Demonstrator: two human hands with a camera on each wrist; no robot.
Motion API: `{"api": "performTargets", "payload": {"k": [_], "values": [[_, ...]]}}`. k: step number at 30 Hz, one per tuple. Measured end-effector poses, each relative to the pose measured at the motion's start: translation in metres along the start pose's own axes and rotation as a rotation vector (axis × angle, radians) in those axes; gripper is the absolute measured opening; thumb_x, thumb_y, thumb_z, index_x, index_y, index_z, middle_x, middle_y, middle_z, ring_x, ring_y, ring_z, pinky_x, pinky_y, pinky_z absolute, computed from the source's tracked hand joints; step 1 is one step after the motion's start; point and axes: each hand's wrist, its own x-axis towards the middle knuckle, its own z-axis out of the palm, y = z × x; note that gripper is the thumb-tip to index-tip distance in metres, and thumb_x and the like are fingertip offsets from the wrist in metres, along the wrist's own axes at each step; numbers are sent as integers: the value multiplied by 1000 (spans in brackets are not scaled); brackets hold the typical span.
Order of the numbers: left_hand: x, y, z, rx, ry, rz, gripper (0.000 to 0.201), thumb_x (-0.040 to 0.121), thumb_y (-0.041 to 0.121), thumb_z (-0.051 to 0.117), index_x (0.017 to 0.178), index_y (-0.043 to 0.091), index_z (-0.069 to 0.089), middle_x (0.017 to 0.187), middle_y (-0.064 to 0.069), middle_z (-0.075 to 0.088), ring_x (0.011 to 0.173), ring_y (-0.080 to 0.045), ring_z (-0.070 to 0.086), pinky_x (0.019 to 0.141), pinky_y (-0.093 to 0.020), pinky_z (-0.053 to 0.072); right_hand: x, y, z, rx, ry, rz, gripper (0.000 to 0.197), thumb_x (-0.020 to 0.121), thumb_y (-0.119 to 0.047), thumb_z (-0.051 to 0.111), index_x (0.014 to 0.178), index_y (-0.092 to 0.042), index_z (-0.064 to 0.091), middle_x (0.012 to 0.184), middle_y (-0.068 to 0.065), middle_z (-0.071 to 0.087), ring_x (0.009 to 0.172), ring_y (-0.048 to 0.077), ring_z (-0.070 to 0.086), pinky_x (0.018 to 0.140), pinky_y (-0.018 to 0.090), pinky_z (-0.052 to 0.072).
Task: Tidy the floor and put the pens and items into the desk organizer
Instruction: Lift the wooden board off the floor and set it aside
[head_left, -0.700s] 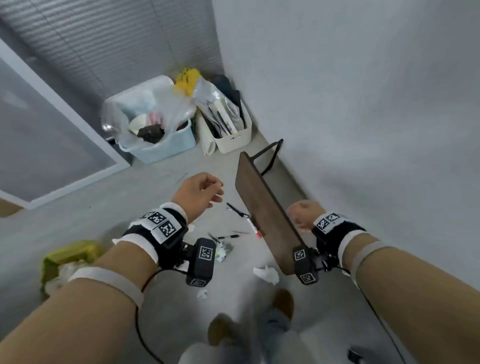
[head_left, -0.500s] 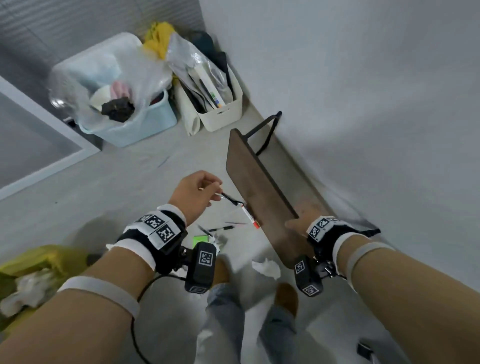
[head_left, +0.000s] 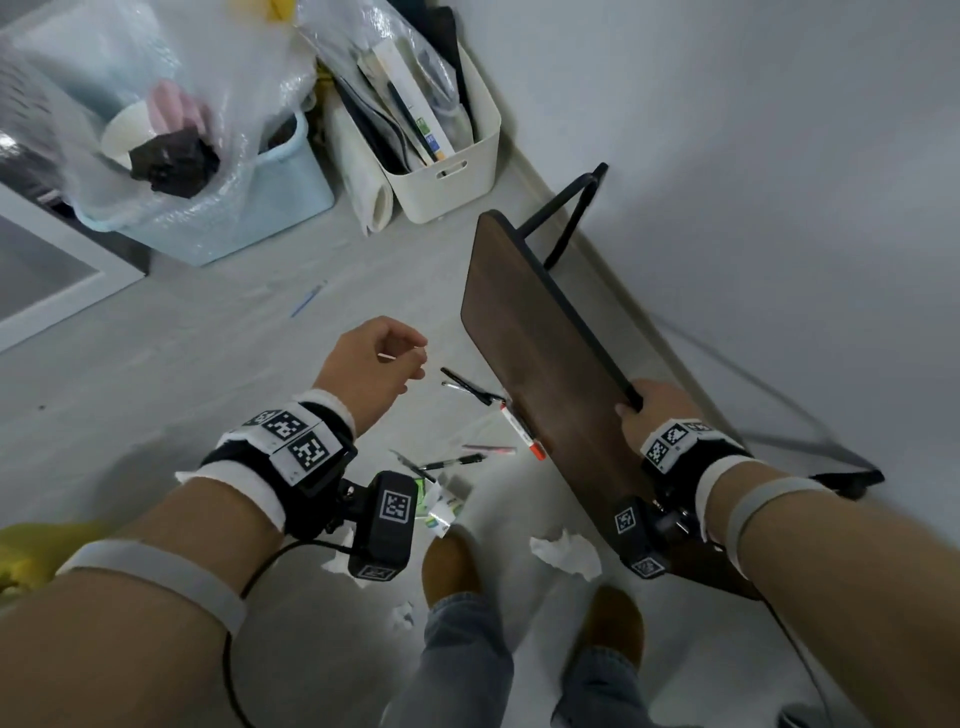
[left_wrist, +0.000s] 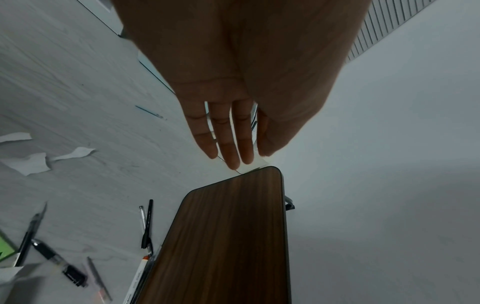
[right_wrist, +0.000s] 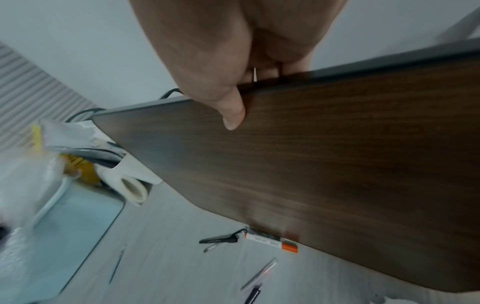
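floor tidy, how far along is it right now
Nothing looks done: no organizer shows. In hand: the right hand grips the upper edge of the tipped wooden tabletop; the left hand hovers open, holding nothing. Left: the black pen, orange-capped marker and crumpled paper lie on the floor.

The table (head_left: 545, 364) stands tipped on its edge near the wall (head_left: 753, 156). Left of the table, pens (head_left: 470, 387) and a marker (head_left: 522, 434) lie on the floor (head_left: 208, 338), the marker touching it. Behind the table sit two bins (head_left: 452, 176).
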Motion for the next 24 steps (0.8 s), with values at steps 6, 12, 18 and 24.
{"api": "performTargets", "payload": {"k": [6, 12, 18, 24], "values": [[-10, 27, -49, 1, -41, -9, 25, 87, 18, 68, 111, 17, 61, 103, -8, 68, 94, -26, 69, 87, -48, 57, -50, -39, -44, 16, 99, -76, 37, 97, -33, 51, 124, -9, 59, 123, 16, 64, 113, 35, 59, 94, 36, 47], [-33, 49, -123, 68, -18, -87, 92, 71, 33, 84, 145, 23, 32, 140, -10, 45, 122, -27, 55, 101, -43, 48, -117, -90, -119, -20, 132, -303, 20, 94, -42, 52, 93, -25, 62, 84, 0, 64, 85, 27, 62, 70, 30, 45], [-61, 56, -242, 153, 186, -87, 130, 54, 62, 85, 153, 35, 5, 162, -6, 19, 147, -27, 24, 115, -52, 31, -172, -169, -182, -63, 68, -606, 18, 93, -44, 58, 95, -29, 67, 82, -7, 64, 81, 16, 59, 75, 30, 44], [-96, 50, -350, -322, 297, -21, 79, 41, 75, 81, 100, 23, 72, 107, 3, 74, 103, -16, 68, 103, -45, 49, -197, -258, -237, -92, -53, -917, 40, 89, -50, 56, 72, -16, 66, 60, 3, 59, 61, 17, 57, 61, 30, 42]]}}
